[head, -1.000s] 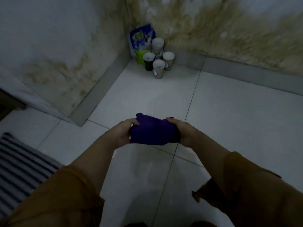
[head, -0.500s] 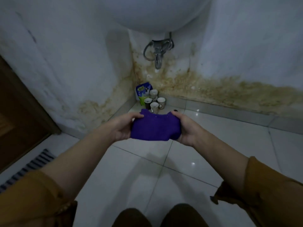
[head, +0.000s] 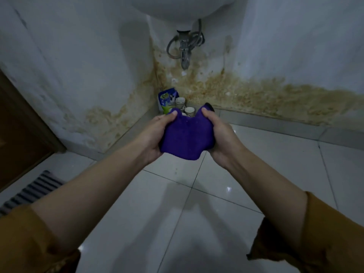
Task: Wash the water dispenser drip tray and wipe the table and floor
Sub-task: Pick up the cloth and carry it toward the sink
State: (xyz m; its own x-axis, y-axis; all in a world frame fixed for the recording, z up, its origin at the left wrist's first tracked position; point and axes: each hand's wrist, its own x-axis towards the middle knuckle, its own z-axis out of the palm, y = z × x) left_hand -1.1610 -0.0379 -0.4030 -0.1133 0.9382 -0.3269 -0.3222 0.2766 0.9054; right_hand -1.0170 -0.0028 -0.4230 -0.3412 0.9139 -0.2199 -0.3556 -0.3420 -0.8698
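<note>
**Purple cloth held in both hands above floor**

The bunched purple terry cloth is held in the air over the glossy white tiled floor, below the white basin. Left hand and right hand each grip one side, thumbs pressed on the upper corners. Pale cups and a blue-green pouch stand in the stained corner.

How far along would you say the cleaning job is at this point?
Done: nothing I can confirm; neither drip tray nor table is in view. In hand: the left hand and right hand both grip a bunched purple cloth above the floor, below the sink. Left: the cloth is off the tiles, so floor wiping apparently remains.
</note>
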